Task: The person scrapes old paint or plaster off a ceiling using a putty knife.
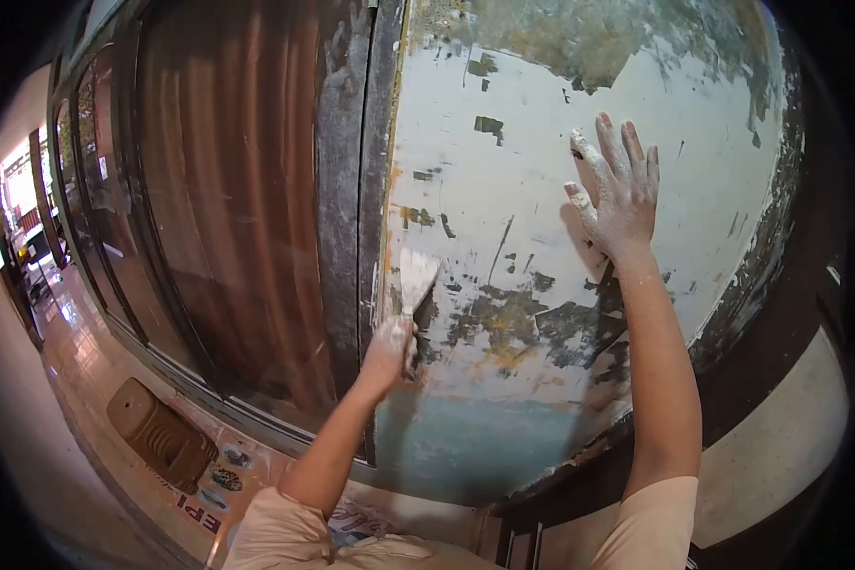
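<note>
My left hand (389,344) is wrapped round the handle of a putty knife (415,276), whose broad blade is coated in white and points up along the wall's left edge. Higher up and to the right, my right hand (620,195) lies against the wall with its fingers spread and white powder over them. The wall panel (541,190) carries a patchy white coat, with dark grey and greenish areas showing through at the top and below the middle. A pale blue band (475,442) runs along its bottom.
A dark frame and a glass window (228,209) with brown curtains behind it stand left of the panel. On the floor at lower left are a brown plastic chair (161,434) and a printed sheet (242,465). Dark trim (769,256) borders the panel's right side.
</note>
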`<state>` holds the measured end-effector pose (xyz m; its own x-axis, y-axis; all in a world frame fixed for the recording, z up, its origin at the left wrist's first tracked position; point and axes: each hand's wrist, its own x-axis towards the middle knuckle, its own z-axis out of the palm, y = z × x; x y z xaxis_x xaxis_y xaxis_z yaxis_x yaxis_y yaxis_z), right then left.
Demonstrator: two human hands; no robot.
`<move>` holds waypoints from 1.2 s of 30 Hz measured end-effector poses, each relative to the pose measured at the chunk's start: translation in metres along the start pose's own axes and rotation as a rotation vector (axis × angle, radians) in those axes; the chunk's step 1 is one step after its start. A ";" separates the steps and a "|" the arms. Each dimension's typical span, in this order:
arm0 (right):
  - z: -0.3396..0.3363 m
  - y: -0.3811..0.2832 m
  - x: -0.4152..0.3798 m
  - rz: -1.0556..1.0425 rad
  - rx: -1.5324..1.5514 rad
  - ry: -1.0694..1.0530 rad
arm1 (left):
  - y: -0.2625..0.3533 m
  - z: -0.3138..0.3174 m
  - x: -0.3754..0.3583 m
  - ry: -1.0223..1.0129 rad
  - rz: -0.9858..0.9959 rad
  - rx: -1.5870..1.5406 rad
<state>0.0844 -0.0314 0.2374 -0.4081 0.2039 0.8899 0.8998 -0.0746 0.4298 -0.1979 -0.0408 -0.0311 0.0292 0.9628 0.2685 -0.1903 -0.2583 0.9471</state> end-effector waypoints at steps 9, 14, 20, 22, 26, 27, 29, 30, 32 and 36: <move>-0.005 -0.005 0.000 0.036 0.046 -0.016 | 0.046 0.000 0.018 -0.069 0.200 0.154; -0.004 -0.004 0.000 0.036 0.006 -0.003 | 0.081 0.002 0.030 -0.057 0.246 0.273; -0.005 -0.005 -0.001 0.025 0.057 0.019 | 0.042 -0.012 0.044 0.020 0.441 0.334; -0.005 -0.005 0.000 0.021 0.045 0.029 | 0.078 -0.014 0.060 -0.048 0.503 0.351; -0.004 -0.005 0.001 0.018 0.022 0.027 | 0.124 -0.003 0.048 -0.126 0.271 0.127; -0.004 -0.004 0.002 0.026 0.033 0.019 | 0.115 -0.002 0.042 -0.090 0.265 0.145; -0.004 -0.007 -0.001 0.037 0.050 -0.005 | 0.097 -0.003 0.043 -0.055 0.242 0.166; -0.004 -0.007 0.000 0.034 0.037 0.005 | 0.086 -0.004 0.049 -0.051 0.330 0.215; -0.003 -0.006 0.000 0.018 0.024 0.033 | 0.102 -0.002 0.051 -0.046 0.478 0.249; -0.003 -0.005 0.000 0.010 0.046 0.053 | 0.140 0.001 0.062 -0.069 0.402 0.225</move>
<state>0.0795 -0.0335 0.2356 -0.4058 0.1515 0.9013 0.9094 -0.0315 0.4148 -0.2222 -0.0178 0.1181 0.0631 0.7776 0.6256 0.0173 -0.6276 0.7783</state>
